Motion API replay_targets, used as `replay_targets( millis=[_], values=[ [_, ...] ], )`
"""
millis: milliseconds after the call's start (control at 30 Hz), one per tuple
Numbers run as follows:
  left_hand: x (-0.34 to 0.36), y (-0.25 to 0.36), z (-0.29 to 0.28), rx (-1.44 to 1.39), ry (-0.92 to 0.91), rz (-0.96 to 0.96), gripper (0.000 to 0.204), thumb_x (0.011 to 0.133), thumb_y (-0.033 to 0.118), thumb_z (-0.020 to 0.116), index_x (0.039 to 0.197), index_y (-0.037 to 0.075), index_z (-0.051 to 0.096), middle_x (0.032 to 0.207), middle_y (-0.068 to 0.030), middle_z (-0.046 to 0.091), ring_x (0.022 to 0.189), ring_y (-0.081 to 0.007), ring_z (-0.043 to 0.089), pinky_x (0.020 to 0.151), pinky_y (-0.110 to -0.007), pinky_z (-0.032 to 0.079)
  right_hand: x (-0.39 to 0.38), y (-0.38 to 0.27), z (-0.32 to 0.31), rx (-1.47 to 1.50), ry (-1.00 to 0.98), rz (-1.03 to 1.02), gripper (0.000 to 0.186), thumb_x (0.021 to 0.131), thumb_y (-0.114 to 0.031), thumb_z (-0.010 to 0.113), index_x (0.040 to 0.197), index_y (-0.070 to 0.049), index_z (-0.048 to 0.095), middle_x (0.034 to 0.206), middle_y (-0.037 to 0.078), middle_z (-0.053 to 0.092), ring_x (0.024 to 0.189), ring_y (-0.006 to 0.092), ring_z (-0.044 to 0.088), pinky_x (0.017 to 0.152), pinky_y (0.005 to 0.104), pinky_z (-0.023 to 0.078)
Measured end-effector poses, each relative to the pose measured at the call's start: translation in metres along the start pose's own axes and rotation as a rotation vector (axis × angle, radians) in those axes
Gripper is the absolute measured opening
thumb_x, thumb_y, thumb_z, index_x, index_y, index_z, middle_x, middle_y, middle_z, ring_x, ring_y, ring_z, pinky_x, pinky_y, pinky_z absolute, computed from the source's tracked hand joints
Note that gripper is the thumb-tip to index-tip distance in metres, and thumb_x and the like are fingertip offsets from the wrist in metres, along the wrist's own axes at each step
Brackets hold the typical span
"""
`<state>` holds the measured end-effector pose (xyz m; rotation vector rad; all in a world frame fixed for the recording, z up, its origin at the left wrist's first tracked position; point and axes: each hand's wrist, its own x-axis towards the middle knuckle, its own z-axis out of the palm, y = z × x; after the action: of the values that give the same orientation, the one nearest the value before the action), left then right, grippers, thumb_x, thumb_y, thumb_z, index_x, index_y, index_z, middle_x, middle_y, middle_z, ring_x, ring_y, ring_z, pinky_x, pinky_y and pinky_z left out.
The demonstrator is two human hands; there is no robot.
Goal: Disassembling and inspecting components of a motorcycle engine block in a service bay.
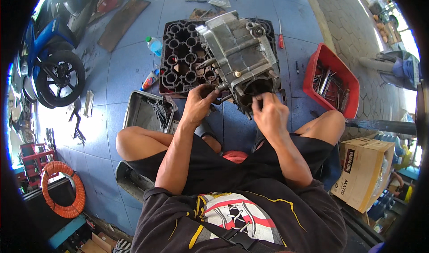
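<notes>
A grey metal engine block [239,58] lies on a black rubber mat [178,51] on the blue tiled floor in front of me. My left hand [198,104] grips the near left edge of the block, by a protruding stud. My right hand [269,113] is at the round cylinder opening on the near end, fingers pinched on a small part I cannot make out. I sit low with both knees spread around the block.
A red tray of tools [331,80] sits to the right, a metal tray [145,112] with dark parts to the left. A plastic bottle [154,45], a red-handled screwdriver [280,37], a cardboard box [364,172], a motorcycle [49,60] and an orange hose coil [62,188] surround me.
</notes>
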<state>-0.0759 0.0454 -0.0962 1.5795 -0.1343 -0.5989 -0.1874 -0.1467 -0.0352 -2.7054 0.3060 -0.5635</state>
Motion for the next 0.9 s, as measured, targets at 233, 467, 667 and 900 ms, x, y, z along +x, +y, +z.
replay_targets(
  millis=[233, 467, 667, 900],
  values=[
    [-0.005, 0.009, -0.011, -0.049, -0.013, -0.039, 0.034, 0.090, 0.019, 0.069, 0.111, -0.007, 0.063, 0.090, -0.0104, 0.070, 0.077, -0.0139, 0.065, 0.063, -0.026, 0.049, 0.006, -0.016, -0.020, 0.161, 0.076, -0.027, 0.012, 0.080, -0.011, 0.073, 0.081, -0.004, 0.063, 0.074, 0.011, 0.066, 0.061, 0.0305, 0.065, 0.052, 0.0367, 0.051],
    [0.001, 0.017, 0.006, 0.062, -0.040, 0.006, 0.030, 0.093, 0.018, 0.063, 0.113, -0.005, 0.063, 0.089, -0.0079, 0.067, 0.075, -0.0128, 0.059, 0.068, -0.027, 0.048, 0.014, -0.020, -0.040, 0.125, 0.167, -0.058, 0.013, 0.079, -0.008, 0.073, 0.082, -0.007, 0.060, 0.073, 0.008, 0.060, 0.060, 0.0257, 0.062, 0.048, 0.0369, 0.048],
    [0.001, 0.005, 0.000, 0.149, -0.013, 0.085, 0.024, 0.095, 0.003, 0.051, 0.117, -0.006, 0.055, 0.104, -0.0086, 0.062, 0.085, -0.0140, 0.057, 0.075, -0.027, 0.048, 0.009, -0.018, -0.023, -0.010, 0.166, -0.151, 0.007, 0.078, -0.012, 0.068, 0.079, -0.011, 0.061, 0.071, 0.004, 0.052, 0.058, 0.0203, 0.057, 0.042, 0.0343, 0.045],
    [0.038, -0.042, -0.016, -0.200, -0.148, -0.073, 0.031, 0.096, 0.011, 0.054, 0.124, -0.004, 0.052, 0.109, -0.0132, 0.063, 0.096, -0.0191, 0.059, 0.078, -0.031, 0.050, -0.012, -0.002, 0.011, 0.051, 0.169, 0.047, 0.020, 0.086, -0.017, 0.065, 0.079, -0.001, 0.054, 0.069, 0.010, 0.054, 0.053, 0.0251, 0.059, 0.044, 0.0362, 0.048]
  ],
)
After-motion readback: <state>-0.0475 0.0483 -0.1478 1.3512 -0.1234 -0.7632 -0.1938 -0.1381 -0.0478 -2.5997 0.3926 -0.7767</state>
